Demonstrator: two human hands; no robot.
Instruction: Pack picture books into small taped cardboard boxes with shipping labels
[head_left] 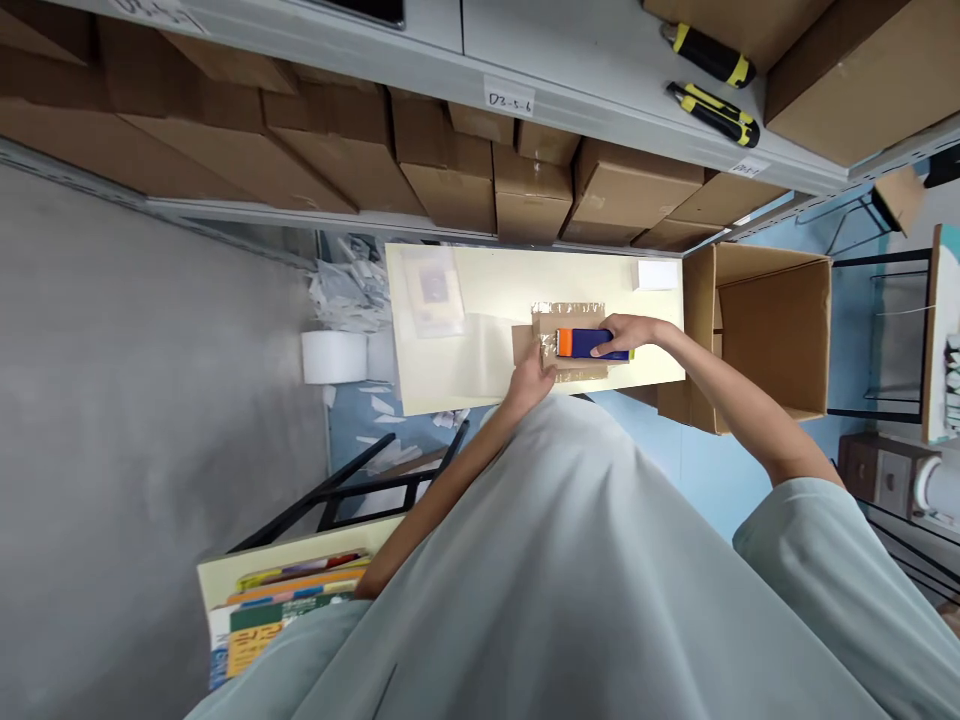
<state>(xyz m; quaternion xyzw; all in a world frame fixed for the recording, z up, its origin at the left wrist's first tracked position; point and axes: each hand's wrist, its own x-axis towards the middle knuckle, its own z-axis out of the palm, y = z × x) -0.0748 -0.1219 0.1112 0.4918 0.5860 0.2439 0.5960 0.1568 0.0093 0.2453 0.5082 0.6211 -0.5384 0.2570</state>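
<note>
A flat piece of cardboard point(581, 372) with shiny tape along its edges lies on the pale table point(495, 275). My left hand point(531, 382) grips its left front corner, thumb on top. My right hand point(628, 333) is closed around a dark blue oblong thing point(583, 343) with an orange end, which looks like a small box. It rests over the middle of the cardboard, its orange end pointing left. My right fingers partly cover it, and its exact kind does not show.
A clear plastic bag point(431, 290) lies at the table's left, a small white box point(655, 275) at its back right. An open carton point(772, 330) stands to the right. Above the table's back edge runs a shelf point(600, 60) with cartons and two utility knives point(716, 85).
</note>
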